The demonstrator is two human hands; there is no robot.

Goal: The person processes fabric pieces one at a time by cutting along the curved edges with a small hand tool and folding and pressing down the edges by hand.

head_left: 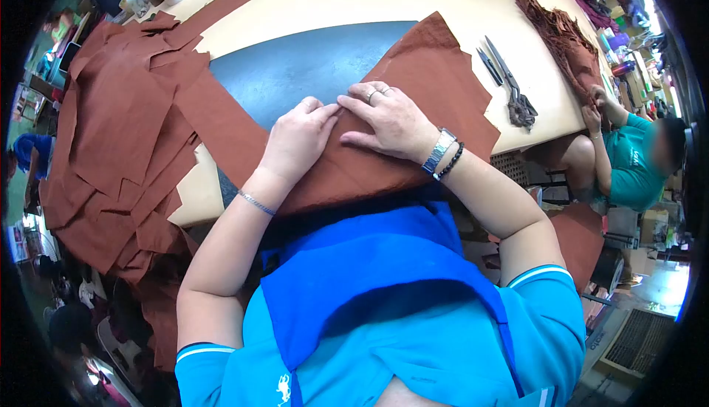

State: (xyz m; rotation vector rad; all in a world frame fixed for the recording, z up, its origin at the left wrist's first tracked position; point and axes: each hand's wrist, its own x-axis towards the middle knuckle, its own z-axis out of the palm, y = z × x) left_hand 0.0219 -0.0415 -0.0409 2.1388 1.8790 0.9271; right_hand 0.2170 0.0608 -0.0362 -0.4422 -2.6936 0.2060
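Observation:
Rust-brown cloth (428,74) lies across the table edge in front of me, partly over a dark, smooth board (295,63). My left hand (301,135) is closed, thumb and fingers pinching the cloth near its middle. Beside it, almost touching its fingertips, my right hand (393,120) rests on the cloth, thumb spread away from the fingers. Rings, a metal watch (440,150) and a dark bead bracelet are on the right side; a thin bracelet (256,202) circles my left wrist. Whatever lies under the pinched fingertips is hidden.
A big heap of brown cloth pieces (118,126) covers the table's left side. Dark scissors (509,86) and a smaller slim tool (490,66) lie to the right. A co-worker (631,159) sits at the right edge, hands on gathered brown cloth (565,45).

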